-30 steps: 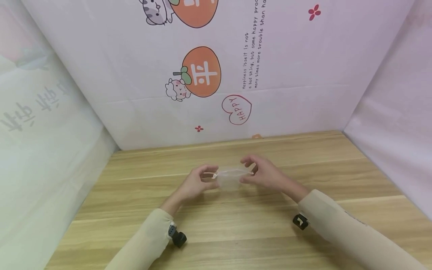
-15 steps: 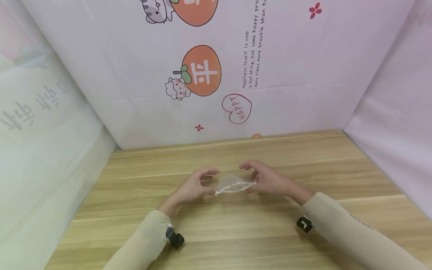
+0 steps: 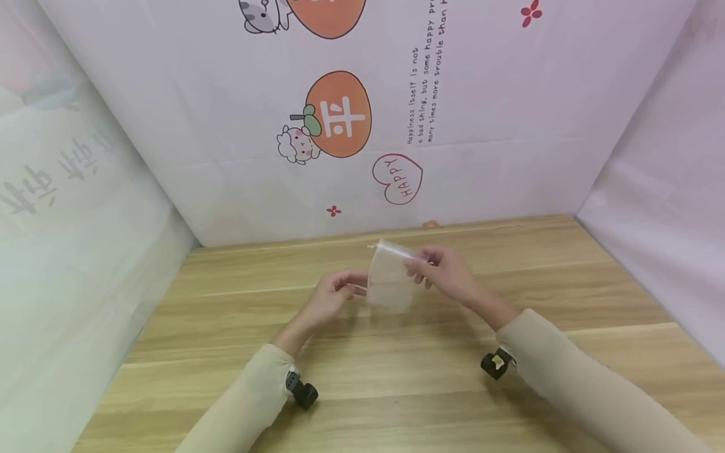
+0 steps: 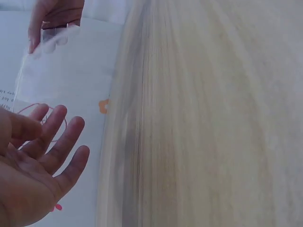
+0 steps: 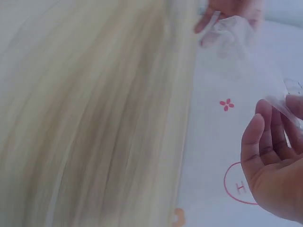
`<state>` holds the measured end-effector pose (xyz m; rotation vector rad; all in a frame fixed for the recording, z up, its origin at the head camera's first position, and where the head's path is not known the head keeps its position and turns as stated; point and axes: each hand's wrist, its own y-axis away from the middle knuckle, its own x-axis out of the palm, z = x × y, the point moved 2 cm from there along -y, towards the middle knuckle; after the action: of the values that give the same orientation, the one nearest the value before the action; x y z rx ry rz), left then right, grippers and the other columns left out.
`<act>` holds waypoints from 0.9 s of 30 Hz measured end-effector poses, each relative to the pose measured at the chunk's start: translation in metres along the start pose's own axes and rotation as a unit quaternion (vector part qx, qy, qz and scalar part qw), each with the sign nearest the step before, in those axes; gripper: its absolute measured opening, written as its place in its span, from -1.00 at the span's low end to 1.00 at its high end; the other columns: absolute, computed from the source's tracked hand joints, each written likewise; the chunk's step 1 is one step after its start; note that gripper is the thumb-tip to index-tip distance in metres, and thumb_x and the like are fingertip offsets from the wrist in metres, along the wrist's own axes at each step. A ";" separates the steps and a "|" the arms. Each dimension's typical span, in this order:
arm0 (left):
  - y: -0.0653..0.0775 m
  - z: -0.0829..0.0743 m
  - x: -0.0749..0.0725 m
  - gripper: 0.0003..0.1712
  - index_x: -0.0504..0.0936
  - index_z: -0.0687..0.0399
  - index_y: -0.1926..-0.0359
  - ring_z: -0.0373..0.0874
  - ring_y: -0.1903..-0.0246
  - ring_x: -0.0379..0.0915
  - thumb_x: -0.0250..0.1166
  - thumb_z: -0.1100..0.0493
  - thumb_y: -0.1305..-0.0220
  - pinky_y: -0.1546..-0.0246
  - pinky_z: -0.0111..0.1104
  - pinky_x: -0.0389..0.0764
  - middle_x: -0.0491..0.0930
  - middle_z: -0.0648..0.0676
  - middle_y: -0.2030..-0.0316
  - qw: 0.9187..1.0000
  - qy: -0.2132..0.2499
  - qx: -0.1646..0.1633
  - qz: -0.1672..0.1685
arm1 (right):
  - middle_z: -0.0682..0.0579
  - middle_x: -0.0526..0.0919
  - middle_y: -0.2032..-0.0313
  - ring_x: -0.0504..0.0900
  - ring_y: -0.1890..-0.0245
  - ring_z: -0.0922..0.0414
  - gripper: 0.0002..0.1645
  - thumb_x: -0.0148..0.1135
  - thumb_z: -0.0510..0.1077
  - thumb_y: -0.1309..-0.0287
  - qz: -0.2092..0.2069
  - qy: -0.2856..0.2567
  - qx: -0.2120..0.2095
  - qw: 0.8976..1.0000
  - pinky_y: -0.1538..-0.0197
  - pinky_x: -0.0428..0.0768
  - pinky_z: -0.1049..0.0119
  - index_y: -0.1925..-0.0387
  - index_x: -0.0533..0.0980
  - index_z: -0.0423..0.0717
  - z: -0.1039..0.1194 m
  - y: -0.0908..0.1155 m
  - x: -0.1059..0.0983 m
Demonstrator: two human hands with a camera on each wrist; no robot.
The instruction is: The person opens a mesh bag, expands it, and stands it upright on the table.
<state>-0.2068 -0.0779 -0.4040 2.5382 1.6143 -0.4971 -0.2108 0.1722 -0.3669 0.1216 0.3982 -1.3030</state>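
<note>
A small clear plastic bag [image 3: 389, 284] hangs above the table between the two hands in the head view, its shiny upper edge slanting. My right hand [image 3: 447, 274] pinches that edge at its right end between thumb and fingers. In the right wrist view the right hand [image 5: 279, 161] has its thumb over the bag's edge. My left hand [image 3: 334, 296] is beside the bag's left side, its fingertips partly hidden by the film. Loosely bent, spread fingers of the left hand [image 4: 40, 165] hold nothing in the left wrist view. Nothing can be made out inside the bag [image 4: 54, 71].
Under the hands is a wood-grain table [image 3: 385, 390]. A white printed sheet [image 3: 487, 113] rises behind its far edge, with white cloth [image 3: 85, 220] on the left and more cloth [image 3: 651, 207] on the right. Each sleeve carries a small black camera.
The bag's white-edged mouth first tipped toward the head camera; now it is raised, slanting away from the left hand. The left hand has let go, while the right hand has risen and pinches the edge.
</note>
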 end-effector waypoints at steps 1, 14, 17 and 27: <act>0.000 0.001 0.000 -0.68 0.60 0.29 -0.13 0.10 0.00 0.61 0.12 0.41 -0.43 -0.11 -0.01 0.55 0.65 0.22 -0.04 1.000 0.001 -0.001 0.004 | -0.12 0.68 0.35 0.62 0.41 0.07 -0.75 0.25 -0.13 -0.38 -0.003 -0.031 0.012 0.999 0.37 0.64 0.29 0.23 0.56 -0.31 0.000 -0.002 -0.001; -0.006 -0.008 0.016 -0.69 0.72 0.28 0.18 -0.13 0.37 0.68 0.36 0.06 -0.36 0.08 -0.13 0.63 0.75 0.09 0.37 0.995 0.073 -0.054 -0.047 | 0.07 0.68 0.41 0.62 0.44 0.23 -0.87 0.19 -0.19 -0.43 -0.024 -0.238 0.104 0.965 0.39 0.60 0.41 0.25 0.54 -0.19 -0.002 -0.011 0.007; -0.007 -0.007 0.017 -0.70 0.72 0.34 0.22 -0.14 0.44 0.65 0.37 0.11 -0.35 0.16 -0.19 0.67 0.74 0.12 0.41 0.993 0.078 -0.061 -0.070 | 0.07 0.69 0.41 0.62 0.44 0.23 -0.86 0.19 -0.19 -0.42 -0.025 -0.239 0.104 0.965 0.39 0.60 0.41 0.25 0.53 -0.20 -0.002 -0.012 0.008; -0.008 -0.003 0.018 -0.75 0.72 0.39 0.28 -0.16 0.50 0.61 0.41 0.20 -0.29 0.16 0.02 0.67 0.73 0.22 0.40 0.990 0.089 -0.075 -0.084 | 0.05 0.69 0.40 0.61 0.44 0.22 -0.85 0.19 -0.19 -0.42 -0.033 -0.226 0.101 0.968 0.39 0.60 0.39 0.28 0.53 -0.20 -0.006 -0.012 0.005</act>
<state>-0.2068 -0.0580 -0.4060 2.4079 1.8602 -0.1577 -0.2226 0.1661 -0.3722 -0.0203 -0.1207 -1.3900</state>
